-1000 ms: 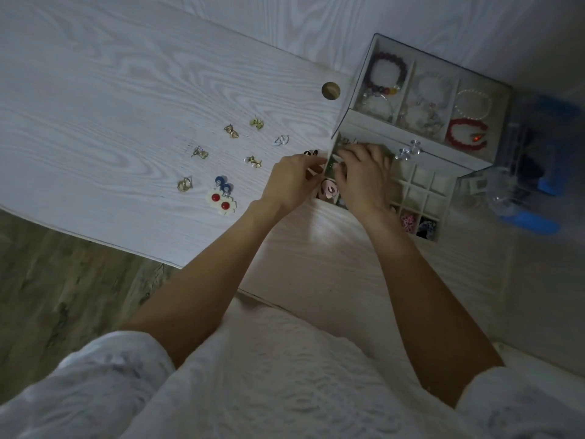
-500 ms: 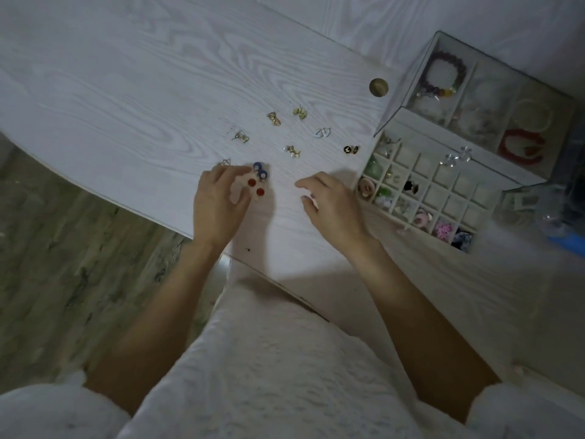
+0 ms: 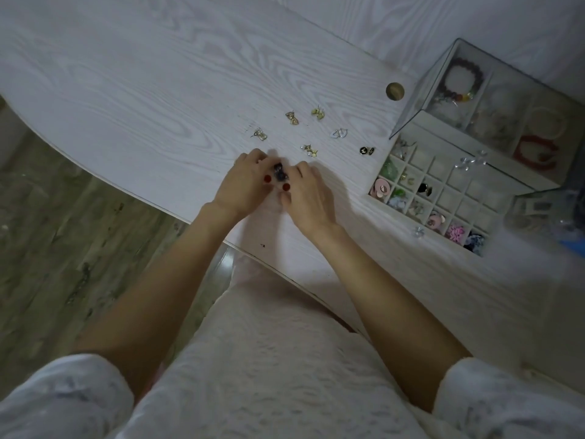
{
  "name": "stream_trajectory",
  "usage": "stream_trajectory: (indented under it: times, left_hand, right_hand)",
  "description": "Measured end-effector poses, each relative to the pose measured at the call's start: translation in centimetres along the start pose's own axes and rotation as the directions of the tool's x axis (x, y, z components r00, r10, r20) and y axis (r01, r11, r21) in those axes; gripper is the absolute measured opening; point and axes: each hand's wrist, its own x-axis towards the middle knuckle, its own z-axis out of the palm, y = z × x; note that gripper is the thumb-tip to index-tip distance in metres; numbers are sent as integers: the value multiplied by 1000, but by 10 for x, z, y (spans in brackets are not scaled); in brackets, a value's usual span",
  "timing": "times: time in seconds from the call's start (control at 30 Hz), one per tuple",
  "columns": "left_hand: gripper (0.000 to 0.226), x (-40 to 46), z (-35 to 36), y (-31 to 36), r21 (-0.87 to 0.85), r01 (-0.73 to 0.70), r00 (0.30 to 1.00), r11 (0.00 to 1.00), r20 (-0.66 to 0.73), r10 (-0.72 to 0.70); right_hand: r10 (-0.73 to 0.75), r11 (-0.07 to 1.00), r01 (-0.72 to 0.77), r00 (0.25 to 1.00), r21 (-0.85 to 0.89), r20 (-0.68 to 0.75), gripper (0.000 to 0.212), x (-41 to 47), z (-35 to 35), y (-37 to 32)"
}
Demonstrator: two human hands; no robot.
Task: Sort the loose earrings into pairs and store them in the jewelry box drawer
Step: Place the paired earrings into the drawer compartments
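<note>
Underneath, whitewashed woodgrain tabletop (image 3: 133,74), wooden floor (image 3: 47,217).

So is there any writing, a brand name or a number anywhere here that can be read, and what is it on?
None can be read.
The small black earrings on the table carry a light mark, too small to make out.
The jewelry box and its drawer show no label.
The items at the right edge are too blurred to tell.

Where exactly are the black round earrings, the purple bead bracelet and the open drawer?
black round earrings (image 3: 367,150): head view, middle of the pair.
purple bead bracelet (image 3: 478,73): head view, its right-hand beads.
open drawer (image 3: 430,220): head view, front rim.
</note>
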Motion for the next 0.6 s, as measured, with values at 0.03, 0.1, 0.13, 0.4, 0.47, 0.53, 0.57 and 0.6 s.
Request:
stream_trajectory:
  times: [0.03, 0.1, 0.13, 0.4, 0.47, 0.53, 0.57, 0.6]
  left_hand:
    - [49, 0, -1, -1, -2, 0, 1000, 1000, 2, 0]
    - [44, -1, 0, -1, 0, -16, 1000, 1000, -11, 16]
    - [41, -2, 1, 0, -4, -20, 1000, 1000, -17, 20]
    - [19, -8, 10, 21, -130, -43, 999, 991, -36, 38]
    - [17, -9, 14, 27, -174, -32, 999, 984, -23, 28]
    - [19, -11, 16, 35, -192, -35, 999, 981, -14, 33]
    - [19, -10, 16, 39, -200, -38, 999, 979, -22, 34]
    - [19, -12, 15, 42, -215, -41, 998, 976, -45, 32]
  right_hand:
    - [16, 1000, -16, 1000, -5, -3, 39, -1, 0, 2]
    - [55, 998, -55, 998, 23, -6, 29, -3, -1, 7]
    - [67, 997, -67, 998, 48, -4, 26, -5, -2, 9]
    - [136, 925, -118, 990, 360, -25, 18, -29, -14, 28]
    - [175, 891, -132, 983, 434, -59, 20, -39, -22, 35]
    - [257, 836, -175, 962, 520, -89, 22, -51, -33, 48]
    - [308, 808, -196, 945, 556, -115, 22, -56, -40, 55]
    - [361, 785, -218, 922, 580, -141, 22, -60, -46, 62]
